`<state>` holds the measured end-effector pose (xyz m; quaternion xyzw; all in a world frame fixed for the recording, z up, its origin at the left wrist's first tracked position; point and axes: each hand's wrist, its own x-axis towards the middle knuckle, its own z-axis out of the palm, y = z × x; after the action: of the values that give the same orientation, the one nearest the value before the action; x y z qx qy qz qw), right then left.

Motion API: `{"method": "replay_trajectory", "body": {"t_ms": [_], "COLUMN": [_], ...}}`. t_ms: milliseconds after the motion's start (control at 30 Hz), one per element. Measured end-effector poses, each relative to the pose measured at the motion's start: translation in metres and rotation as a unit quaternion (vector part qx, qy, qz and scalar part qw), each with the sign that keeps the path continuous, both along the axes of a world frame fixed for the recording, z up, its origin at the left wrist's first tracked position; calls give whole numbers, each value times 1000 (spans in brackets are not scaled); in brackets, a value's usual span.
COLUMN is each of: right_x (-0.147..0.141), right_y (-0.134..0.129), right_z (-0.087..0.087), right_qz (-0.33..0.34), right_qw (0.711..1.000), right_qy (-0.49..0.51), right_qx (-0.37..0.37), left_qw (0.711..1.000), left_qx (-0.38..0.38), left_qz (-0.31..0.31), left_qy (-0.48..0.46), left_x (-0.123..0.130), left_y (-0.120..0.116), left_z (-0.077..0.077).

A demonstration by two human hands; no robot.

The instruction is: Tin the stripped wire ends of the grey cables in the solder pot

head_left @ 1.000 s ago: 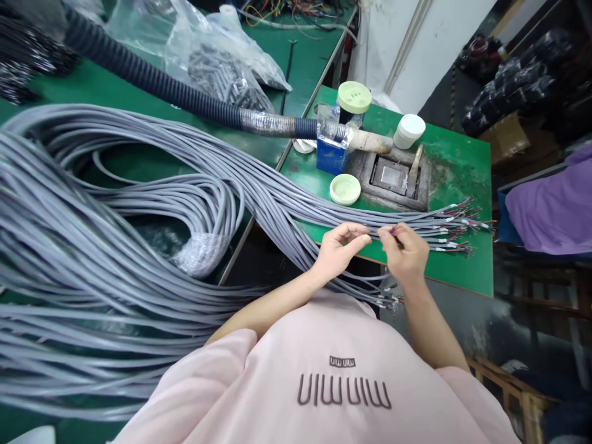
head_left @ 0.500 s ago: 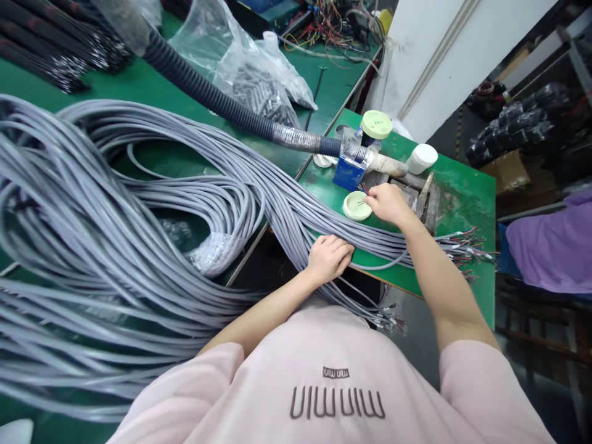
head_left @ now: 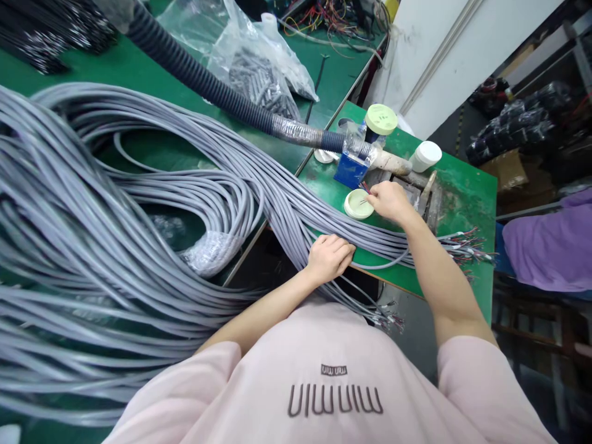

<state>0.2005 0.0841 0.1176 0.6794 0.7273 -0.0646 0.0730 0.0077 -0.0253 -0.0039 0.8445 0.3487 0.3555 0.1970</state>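
Low over a shallow pale-green cup, my right hand pinches a cluster of thin coloured wires. Their dark tips point down into the cup. My left hand lies closed at the table's front edge, its fingers curled over grey cables; their grip beneath the palm is hidden. The cable bundle runs past both hands to stripped, multicoloured wire ends on the right. More wire ends hang below the edge near my shirt.
Behind the cup are a blue box, a taped black hose, a lidded tub and a white tub. A brush-like handle rests on a dirty metal block. Coiled cables fill the left. A person in purple is at right.
The view has shifted slightly. My right hand stays at the cup with the wires, and my left hand keeps its place on the cables.
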Motion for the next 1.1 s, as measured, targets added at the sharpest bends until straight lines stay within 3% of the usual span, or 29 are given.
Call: {"method": "replay_trajectory", "body": {"t_ms": [100, 200, 333, 433, 600, 800, 1100], "right_x": [24, 62, 109, 128, 136, 138, 142], "right_y": [-3, -6, -7, -5, 0, 3, 4], "right_z": [10, 12, -1, -15, -30, -35, -40], "right_qz": [-6, -62, -152, -183, -202, -215, -222], "right_qw": [999, 995, 985, 981, 978, 976, 975], "right_qy": [16, 16, -6, -7, -2, -2, -3], "right_qx": [44, 76, 76, 63, 44, 30, 23], "left_qw": [1000, 999, 998, 998, 999, 996, 995], "left_qx": [-19, -18, -22, -23, 31, 85, 97], "left_qz": [-12, -21, -28, -27, -17, 1, 3], "left_qy": [-16, -30, -57, -50, -21, -28, -25], "left_x": [-1, -2, -3, -3, -3, -2, -2], "left_y": [0, 1, 1, 0, 0, 0, 1], "left_z": [-1, -3, -7, -9, -9, -6, -8]}}
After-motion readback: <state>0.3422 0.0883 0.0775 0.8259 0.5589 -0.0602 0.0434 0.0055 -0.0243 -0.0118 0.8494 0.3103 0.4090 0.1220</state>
